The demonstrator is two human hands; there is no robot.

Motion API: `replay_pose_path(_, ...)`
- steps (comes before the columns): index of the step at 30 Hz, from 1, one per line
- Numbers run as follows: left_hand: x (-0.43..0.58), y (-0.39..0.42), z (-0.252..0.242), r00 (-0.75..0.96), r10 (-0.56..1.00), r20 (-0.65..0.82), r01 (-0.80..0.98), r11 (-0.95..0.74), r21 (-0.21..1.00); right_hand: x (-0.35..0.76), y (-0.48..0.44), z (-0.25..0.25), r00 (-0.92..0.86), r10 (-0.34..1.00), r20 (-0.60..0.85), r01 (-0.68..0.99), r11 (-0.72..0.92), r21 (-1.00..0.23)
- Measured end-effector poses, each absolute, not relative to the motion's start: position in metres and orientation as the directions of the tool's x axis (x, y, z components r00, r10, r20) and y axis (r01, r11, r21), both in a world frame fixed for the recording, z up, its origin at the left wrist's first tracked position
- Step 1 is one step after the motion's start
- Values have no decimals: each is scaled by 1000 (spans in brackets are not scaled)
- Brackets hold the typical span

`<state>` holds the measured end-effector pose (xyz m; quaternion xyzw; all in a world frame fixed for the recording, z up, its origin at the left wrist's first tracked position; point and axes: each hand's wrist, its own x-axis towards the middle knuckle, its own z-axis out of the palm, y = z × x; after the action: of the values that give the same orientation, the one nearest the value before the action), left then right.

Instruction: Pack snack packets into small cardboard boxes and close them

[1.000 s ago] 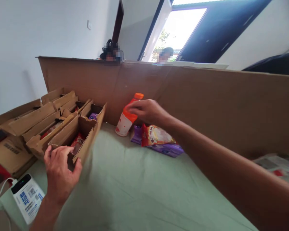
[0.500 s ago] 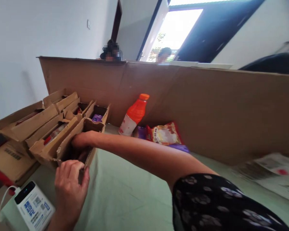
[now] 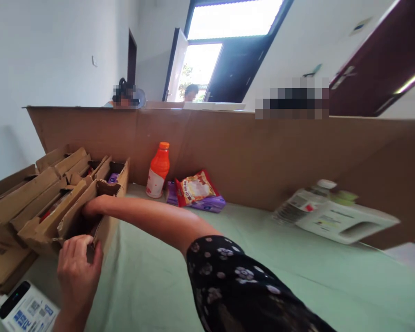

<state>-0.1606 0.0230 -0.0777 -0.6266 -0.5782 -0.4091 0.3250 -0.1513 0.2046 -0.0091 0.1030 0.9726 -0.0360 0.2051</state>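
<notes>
My left hand (image 3: 79, 260) grips the near edge of a narrow open cardboard box (image 3: 108, 233), fingers hooked over the rim and thumb on its right side. Inside that box is my right hand (image 3: 96, 206), reaching in from the right with the forearm over the side wall. Its fingers are hidden, so what they touch cannot be made out. Dark contents show faintly below it. More cardboard boxes (image 3: 38, 196) stand in rows to the left, with packets inside. A purple pack (image 3: 113, 178) lies in the compartment behind.
An orange-capped bottle (image 3: 158, 170) stands by the cardboard partition (image 3: 249, 161). Right of it, a red-and-white snack bag (image 3: 197, 187) lies on a purple pack (image 3: 212, 203). A clear bottle (image 3: 297, 205) and white jug (image 3: 349, 221) lie farther right. A white device (image 3: 29, 309) sits front left. People are beyond the partition.
The view has swung right, bringing the jug and clear bottle more fully into sight. Both hands keep their places at the box, the right one still inside.
</notes>
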Motion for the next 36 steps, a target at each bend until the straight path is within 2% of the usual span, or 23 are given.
replay_pose_path(3, -164, 23, -77, 11, 474, 880, 994, -105, 44, -136, 200, 12, -907, 303, -294, 303, 952, 46)
replay_pose_path(8, -166, 25, -77, 4, 447, 894, 997, -76, 34, -79, 206, 77, -887, 446, 123, 450, 893, 9)
replay_pose_path(10, -166, 26, -76, -2, 459, 888, 996, -80, 43, -46, 208, 103, -798, 507, 326, 494, 860, -129)
replay_pose_path(12, -165, 25, -75, -19, 488, 873, 994, -82, 67, -5, 209, 120, -605, 609, 513, 441, 792, -422)
replay_pose_path(13, -165, 24, -75, -25, 501, 865, 994, -81, 76, 19, 209, 123, -519, 650, 555, 401, 759, -513)
replay_pose_path(15, -165, 23, -74, -28, 517, 855, 993, -84, 83, 69, 209, 118, -464, 705, 537, 404, 707, -580)
replay_pose_path(16, -165, 22, -73, -28, 518, 855, 992, -88, 86, 94, 209, 110, -442, 746, 498, 461, 665, -587)
replay_pose_path(17, -165, 21, -73, -31, 515, 857, 991, -94, 93, 118, 210, 99, -450, 788, 419, 551, 615, -564)
replay_pose_path(19, -163, 20, -72, -53, 496, 867, 986, -112, 125, 159, 217, 68, -426, 828, 365, 642, 561, -523)
replay_pose_path(21, -160, 20, -71, -83, 473, 877, 979, -125, 160, 188, 229, 32, -380, 868, 319, 739, 492, -460)
replay_pose_path(25, -150, 19, -68, -118, 441, 890, 978, -106, 182, 208, 267, -25, -316, 918, 241, 908, 366, -204)
replay_pose_path(29, -147, 14, -69, -153, 419, 895, 977, -70, 200, 174, 289, -21, -414, 873, 258, 893, 444, -71)
replay_pose_path(36, -151, 23, -85, -159, 443, 882, 970, -95, 223, 6, 292, 41, -679, 710, 188, 724, 689, 12)
